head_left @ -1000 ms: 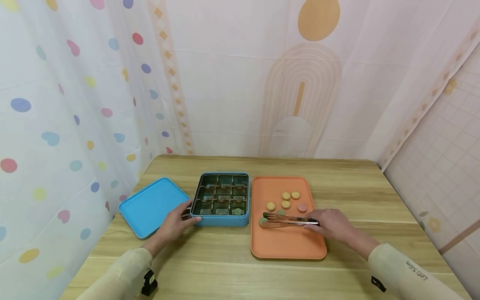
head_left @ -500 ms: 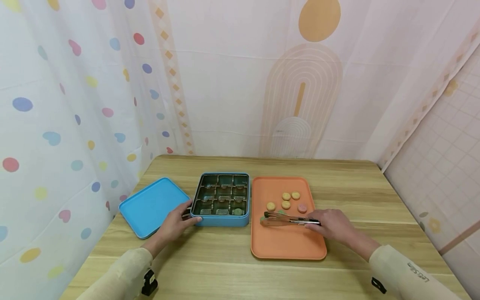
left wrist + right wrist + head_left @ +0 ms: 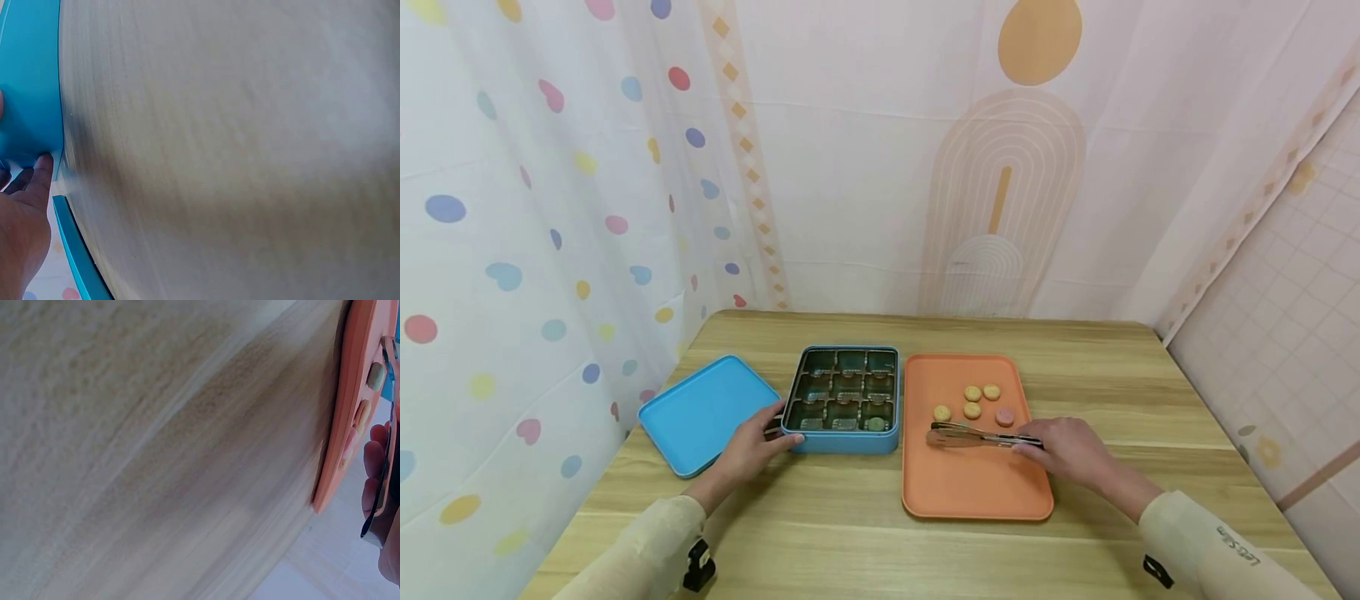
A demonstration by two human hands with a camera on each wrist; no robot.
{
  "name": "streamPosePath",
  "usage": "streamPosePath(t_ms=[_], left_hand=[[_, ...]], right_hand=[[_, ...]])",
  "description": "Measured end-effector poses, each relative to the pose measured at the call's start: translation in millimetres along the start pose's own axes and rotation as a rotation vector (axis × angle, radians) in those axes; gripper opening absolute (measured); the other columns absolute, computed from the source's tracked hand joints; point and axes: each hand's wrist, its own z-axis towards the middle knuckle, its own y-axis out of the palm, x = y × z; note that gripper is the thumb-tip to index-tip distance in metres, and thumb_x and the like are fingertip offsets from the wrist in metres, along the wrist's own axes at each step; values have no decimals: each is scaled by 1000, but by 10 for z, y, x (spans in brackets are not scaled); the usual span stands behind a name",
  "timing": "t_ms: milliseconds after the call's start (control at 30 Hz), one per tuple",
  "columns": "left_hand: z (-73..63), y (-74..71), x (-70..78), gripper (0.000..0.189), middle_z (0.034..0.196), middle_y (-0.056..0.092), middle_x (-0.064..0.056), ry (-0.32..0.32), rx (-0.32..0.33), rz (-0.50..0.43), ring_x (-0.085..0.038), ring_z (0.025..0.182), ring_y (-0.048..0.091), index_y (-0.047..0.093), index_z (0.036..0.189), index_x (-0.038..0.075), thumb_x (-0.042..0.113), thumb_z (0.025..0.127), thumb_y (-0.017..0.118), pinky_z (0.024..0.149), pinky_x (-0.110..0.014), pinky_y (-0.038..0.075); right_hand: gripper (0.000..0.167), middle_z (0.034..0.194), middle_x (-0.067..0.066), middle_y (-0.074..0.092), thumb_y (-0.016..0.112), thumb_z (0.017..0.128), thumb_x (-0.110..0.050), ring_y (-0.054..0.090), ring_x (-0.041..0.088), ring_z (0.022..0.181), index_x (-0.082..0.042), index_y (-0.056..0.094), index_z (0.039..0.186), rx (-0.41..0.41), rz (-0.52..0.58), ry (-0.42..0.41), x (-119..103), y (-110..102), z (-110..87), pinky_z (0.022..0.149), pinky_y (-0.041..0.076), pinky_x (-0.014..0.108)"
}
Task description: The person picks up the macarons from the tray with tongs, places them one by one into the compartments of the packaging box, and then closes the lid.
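My left hand (image 3: 752, 446) holds the near left corner of a blue box (image 3: 842, 442), thumb on its front and fingers along its side. The box has a compartmented insert, with a green cookie (image 3: 876, 423) in the near right compartment. My right hand (image 3: 1063, 450) grips metal tongs (image 3: 981, 438), whose arms are nearly together low over an orange tray (image 3: 977, 492). Several yellow cookies (image 3: 972, 392) and a pink cookie (image 3: 1004, 416) lie on the tray. A green cookie (image 3: 375, 375) shows near the tongs in the right wrist view. Whether the tips pinch a cookie is hidden.
A blue lid (image 3: 709, 417) lies tilted round on the wooden table (image 3: 820, 533), left of the box. The tray stands close beside the box on its right. Curtains (image 3: 850, 167) hang behind the table and at both sides.
The tongs' arms have drawn together over the near left green cookie, and their tips have shifted slightly right. That cookie is now out of sight in the head view. My left hand stays put.
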Motion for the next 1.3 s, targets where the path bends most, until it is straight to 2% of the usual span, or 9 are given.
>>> streamPosePath(t_ms=[67, 167, 367, 467, 600, 867, 1000, 1167, 1300], left_hand=[[0, 0, 2, 76, 140, 49, -25, -2, 0, 1, -35, 120, 56, 35, 152, 0, 30, 93, 72, 93, -45, 53], [-2, -3, 9, 76, 140, 49, -24, -1, 0, 11, -35, 120, 56, 35, 153, 1, 31, 93, 71, 93, -45, 52], [-5, -8, 25, 76, 140, 49, -24, -2, 2, 30, -35, 120, 56, 35, 153, 1, 32, 93, 71, 94, -46, 51], [-1, -8, 31, 77, 140, 49, -24, -3, 2, 34, -35, 120, 56, 34, 153, 1, 32, 93, 71, 94, -47, 51], [0, -6, 31, 77, 141, 49, -25, -1, 1, 39, -36, 120, 56, 34, 153, 1, 33, 93, 71, 94, -47, 51], [-9, -7, 10, 78, 141, 48, -25, -3, 2, 32, -36, 121, 55, 33, 154, 1, 33, 93, 71, 93, -46, 52], [-20, -9, 13, 78, 141, 48, -25, -1, 3, 23, -37, 121, 55, 33, 153, 0, 31, 93, 72, 93, -47, 52], [-21, -8, 12, 76, 141, 49, -25, 4, 4, 19, -37, 121, 55, 35, 153, 0, 31, 93, 71, 94, -47, 51], [-13, -3, 10, 76, 140, 49, -25, 12, 4, 24, -37, 120, 56, 35, 153, 1, 31, 93, 71, 94, -47, 51]], right_hand=[[28, 93, 0, 75, 69, 93, -36, 70, 15, 77, -11, 77, 104, 7, -2, 5, 1, -3, -2, 62, 56, 34], [26, 88, -2, 74, 71, 91, -35, 67, 12, 71, -12, 77, 101, 44, -11, 0, -4, -21, 10, 58, 54, 33], [21, 80, -5, 71, 76, 87, -30, 52, 1, 59, -13, 78, 99, 124, 26, -8, -15, -69, 90, 53, 46, 27], [17, 74, -11, 65, 75, 89, -30, 43, -2, 56, -15, 76, 97, 116, 78, 14, -35, -111, 145, 51, 41, 24], [13, 68, -18, 55, 71, 92, -31, 39, -2, 54, -18, 73, 94, 86, 126, 43, -89, -162, 241, 50, 36, 22], [12, 63, -16, 43, 75, 89, -28, 33, 1, 52, -21, 66, 84, 126, 124, -16, -290, -117, 564, 49, 28, 22], [19, 62, -15, 44, 72, 92, -32, 33, 1, 52, -21, 63, 79, 113, 133, -24, -445, -37, 724, 48, 29, 22], [16, 66, -16, 53, 67, 95, -34, 40, -1, 53, -23, 68, 85, 45, 179, 13, -666, 50, 925, 52, 36, 22], [24, 60, -13, 46, 62, 98, -39, 39, 3, 52, -24, 61, 79, -8, 196, 36, -818, 95, 1071, 52, 35, 24]])
